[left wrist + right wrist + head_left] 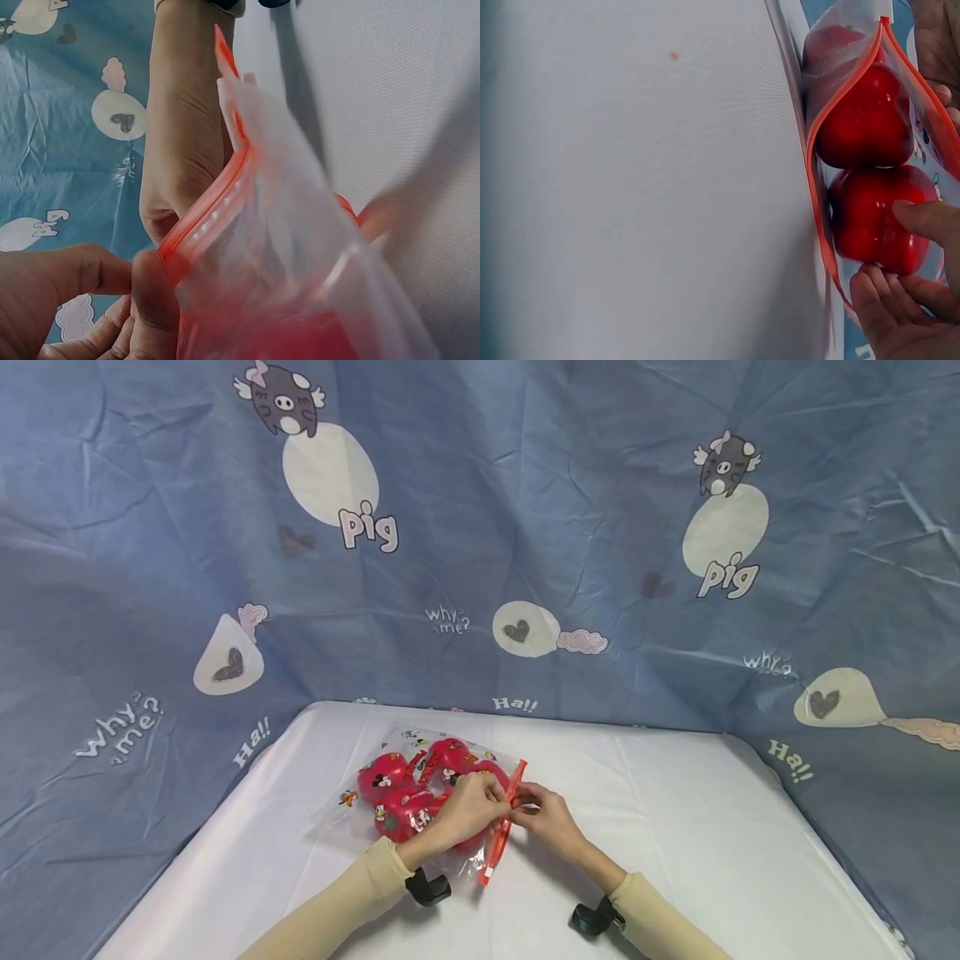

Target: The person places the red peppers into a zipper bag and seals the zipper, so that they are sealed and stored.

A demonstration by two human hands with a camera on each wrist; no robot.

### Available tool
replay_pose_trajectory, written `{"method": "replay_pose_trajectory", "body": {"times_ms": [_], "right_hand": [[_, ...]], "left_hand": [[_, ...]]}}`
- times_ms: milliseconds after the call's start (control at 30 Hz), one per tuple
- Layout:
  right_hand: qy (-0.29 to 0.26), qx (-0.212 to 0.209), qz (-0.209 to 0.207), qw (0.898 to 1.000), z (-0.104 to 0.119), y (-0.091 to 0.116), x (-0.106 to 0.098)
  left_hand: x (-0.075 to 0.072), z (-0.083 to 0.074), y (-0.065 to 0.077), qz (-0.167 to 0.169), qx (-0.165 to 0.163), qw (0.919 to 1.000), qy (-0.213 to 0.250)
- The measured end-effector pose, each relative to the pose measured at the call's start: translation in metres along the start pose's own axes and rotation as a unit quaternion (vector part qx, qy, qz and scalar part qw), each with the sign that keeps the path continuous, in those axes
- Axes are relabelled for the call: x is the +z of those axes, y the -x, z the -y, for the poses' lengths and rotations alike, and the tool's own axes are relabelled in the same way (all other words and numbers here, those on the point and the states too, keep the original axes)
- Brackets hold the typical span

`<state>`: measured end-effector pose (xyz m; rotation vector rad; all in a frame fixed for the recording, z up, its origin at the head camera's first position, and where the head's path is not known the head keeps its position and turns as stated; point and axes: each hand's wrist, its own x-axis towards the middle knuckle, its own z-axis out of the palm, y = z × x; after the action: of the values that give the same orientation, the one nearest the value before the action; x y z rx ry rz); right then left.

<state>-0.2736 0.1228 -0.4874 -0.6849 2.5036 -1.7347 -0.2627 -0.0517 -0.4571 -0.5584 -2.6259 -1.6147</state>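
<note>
A clear zip bag (405, 739) with cartoon prints and a red-orange zip edge (493, 857) lies on the table. Several glossy red, lobed, apple-like things (382, 777) are inside it. My left hand (471, 810) lies over the bag and pinches its zip edge between thumb and finger, as the left wrist view shows. At the mouth, my right hand (551, 818) has its thumb and fingers apart. The right wrist view shows the mouth parted, with red apple-like things (877, 210) visible within and the right thumb (922, 217) across one.
A white cloth covers the table (675, 843). Behind it hangs a blue cloth (450, 527) with pig prints. Black wrist cameras sit beneath the left wrist (427, 888) and the right wrist (595, 918).
</note>
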Motion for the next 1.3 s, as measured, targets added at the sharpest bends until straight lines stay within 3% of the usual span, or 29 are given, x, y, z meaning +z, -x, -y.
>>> {"method": "replay_pose_trajectory", "body": {"times_ms": [300,800,1300], "right_hand": [[0.038,-0.021,-0.044,0.998,-0.037,-0.013,0.010],[0.047,-0.014,-0.044,0.998,-0.039,-0.015,0.012],[0.031,0.000,-0.062,0.998,-0.033,-0.001,0.003]], "left_hand": [[-0.001,-0.001,0.000,0.001,0.001,1.0000,-0.001],[-0.002,-0.002,0.001,0.001,0.000,0.9999,0.014],[-0.004,-0.001,0.001,0.026,-0.016,0.9990,0.034]]}}
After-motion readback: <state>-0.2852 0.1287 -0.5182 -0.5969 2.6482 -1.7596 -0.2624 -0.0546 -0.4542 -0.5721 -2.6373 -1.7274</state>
